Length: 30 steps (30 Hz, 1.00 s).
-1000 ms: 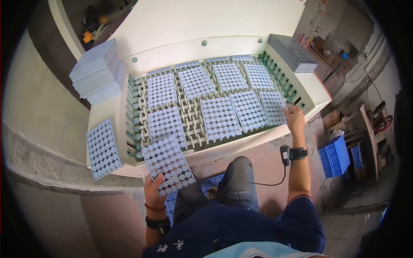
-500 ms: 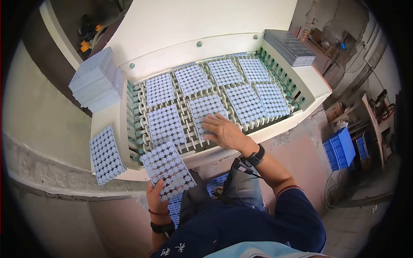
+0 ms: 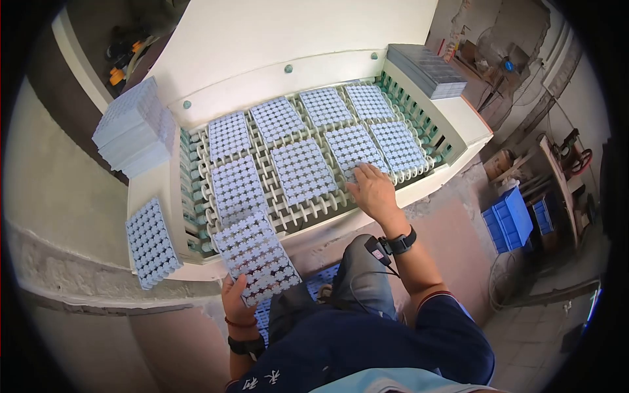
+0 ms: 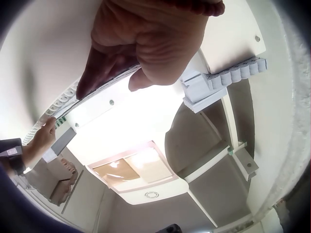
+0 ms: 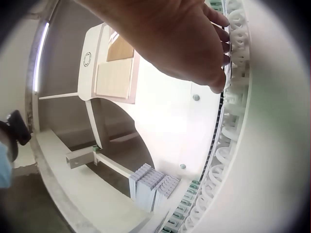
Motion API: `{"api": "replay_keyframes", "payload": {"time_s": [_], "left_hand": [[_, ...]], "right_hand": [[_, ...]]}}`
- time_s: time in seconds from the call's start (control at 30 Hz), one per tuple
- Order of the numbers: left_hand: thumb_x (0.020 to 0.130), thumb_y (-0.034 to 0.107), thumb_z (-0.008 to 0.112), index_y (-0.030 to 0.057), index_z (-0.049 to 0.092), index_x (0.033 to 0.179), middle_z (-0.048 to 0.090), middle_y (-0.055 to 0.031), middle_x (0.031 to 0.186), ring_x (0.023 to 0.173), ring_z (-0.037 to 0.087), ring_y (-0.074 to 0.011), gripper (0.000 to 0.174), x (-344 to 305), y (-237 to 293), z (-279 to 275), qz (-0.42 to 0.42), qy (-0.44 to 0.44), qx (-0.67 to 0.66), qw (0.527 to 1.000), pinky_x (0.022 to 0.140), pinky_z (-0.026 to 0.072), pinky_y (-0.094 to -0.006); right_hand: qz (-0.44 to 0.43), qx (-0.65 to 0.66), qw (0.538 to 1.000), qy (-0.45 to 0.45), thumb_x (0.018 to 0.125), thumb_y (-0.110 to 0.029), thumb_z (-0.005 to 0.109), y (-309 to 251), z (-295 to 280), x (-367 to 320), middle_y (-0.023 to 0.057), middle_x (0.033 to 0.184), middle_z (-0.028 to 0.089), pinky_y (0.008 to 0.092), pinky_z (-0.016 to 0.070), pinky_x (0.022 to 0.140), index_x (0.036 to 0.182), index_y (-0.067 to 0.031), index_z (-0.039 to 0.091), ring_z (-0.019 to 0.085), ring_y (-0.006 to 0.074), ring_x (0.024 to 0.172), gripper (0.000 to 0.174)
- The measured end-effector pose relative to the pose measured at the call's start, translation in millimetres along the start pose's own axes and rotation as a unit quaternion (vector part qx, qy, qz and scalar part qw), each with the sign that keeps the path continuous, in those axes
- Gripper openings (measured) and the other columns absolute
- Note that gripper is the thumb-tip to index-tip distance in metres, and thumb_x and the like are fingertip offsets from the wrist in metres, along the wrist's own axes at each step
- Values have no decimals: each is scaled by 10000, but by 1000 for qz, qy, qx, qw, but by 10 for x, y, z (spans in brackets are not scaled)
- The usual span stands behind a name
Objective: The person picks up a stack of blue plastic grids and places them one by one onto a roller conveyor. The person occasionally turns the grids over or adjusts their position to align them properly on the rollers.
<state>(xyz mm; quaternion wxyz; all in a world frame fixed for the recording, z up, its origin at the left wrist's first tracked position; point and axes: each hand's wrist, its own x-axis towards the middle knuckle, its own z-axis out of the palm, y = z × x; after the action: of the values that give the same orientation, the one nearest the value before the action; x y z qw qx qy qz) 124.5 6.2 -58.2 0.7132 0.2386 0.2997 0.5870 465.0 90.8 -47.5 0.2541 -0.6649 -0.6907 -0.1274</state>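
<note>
Head view: the left hand (image 3: 237, 302) pinches a pale-blue perforated panel (image 3: 257, 257) by its near edge, tilted at the front of the roller bed (image 3: 304, 211); the right hand (image 3: 375, 191) lies with fingers extended, seemingly touching the near end of a flat panel (image 3: 354, 145) on the rollers; a blue stack (image 3: 134, 131) and a leaning panel (image 3: 152, 242) sit at the left side.

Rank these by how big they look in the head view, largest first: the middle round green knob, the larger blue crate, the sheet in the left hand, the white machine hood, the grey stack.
1. White machine hood
2. Sheet in the left hand
3. Grey stack and larger blue crate: too alike to rank
4. Green knob
</note>
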Motion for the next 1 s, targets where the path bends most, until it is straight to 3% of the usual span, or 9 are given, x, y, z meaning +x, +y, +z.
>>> {"api": "replay_keyframes", "payload": {"time_s": [0.23,0.4,0.53,0.7,0.8,0.87,0.9,0.93,1.0], "left_hand": [[805,33,466,-115,457,1184,576,-225,1101,991,596,-317,407,-92,60,-65,-5,-18,-12,1000,852,499,-435],[804,38,449,-122,445,1199,561,-231,1127,1024,577,-325,426,-89,74,-31,-17,-37,-2,999,866,490,-425],[821,23,422,-117,440,1207,562,-218,1136,1012,587,-302,411,-21,55,11,-38,-42,3,998,861,494,-390],[879,43,421,-92,468,1174,590,-185,1092,950,617,-276,328,114,5,-73,-10,-20,151,988,802,518,-348],[893,73,423,-85,462,1178,576,-188,1114,997,595,-298,329,100,25,-117,-13,-20,188,982,842,502,-397],[898,88,428,-70,437,1229,539,-160,1194,1085,541,-233,366,62,48,-98,-114,12,-82,990,921,442,-353],[923,110,374,-87,389,1258,489,-190,1247,1149,491,-288,388,61,53,-116,-130,24,-127,983,971,407,-420],[923,110,374,-87,389,1258,489,-190,1247,1149,491,-288,388,17,64,-112,-122,31,-130,984,971,407,-420],[936,129,330,-108,357,1267,446,-219,1282,1192,442,-348,409,-71,90,-58,-135,-52,-162,976,1000,370,-490]], "right_hand": [[-14,13,1000,11,767,-306,645,-29,-51,36,135,1048,596,416,446,796,960,-19,600,548,300,1010,348],[-1,114,993,2,768,-177,678,-172,-297,-52,185,1083,591,412,442,856,1014,9,608,550,345,1023,317],[9,209,978,-4,759,-127,689,-354,-376,-212,177,1043,605,395,466,825,967,13,626,575,348,970,259],[-5,305,952,-33,737,-101,706,-645,-294,-432,159,968,627,388,486,769,893,2,642,595,336,900,197],[-18,325,943,-61,741,-99,704,-772,-268,-487,156,966,627,384,487,767,900,-5,644,598,335,892,195],[-29,339,938,-73,743,-102,703,-831,-281,-466,155,965,627,383,487,764,902,-6,645,598,335,889,194],[-36,343,935,-78,743,-105,705,-867,-289,-449,152,962,628,377,488,761,900,-4,644,598,334,890,197],[-45,348,932,-85,742,-108,707,-913,-298,-428,150,960,629,372,489,758,899,-1,643,597,333,891,200],[-61,380,917,-103,742,-111,709,-1052,-308,-350,150,954,629,365,491,748,903,2,639,601,330,878,209]]}}
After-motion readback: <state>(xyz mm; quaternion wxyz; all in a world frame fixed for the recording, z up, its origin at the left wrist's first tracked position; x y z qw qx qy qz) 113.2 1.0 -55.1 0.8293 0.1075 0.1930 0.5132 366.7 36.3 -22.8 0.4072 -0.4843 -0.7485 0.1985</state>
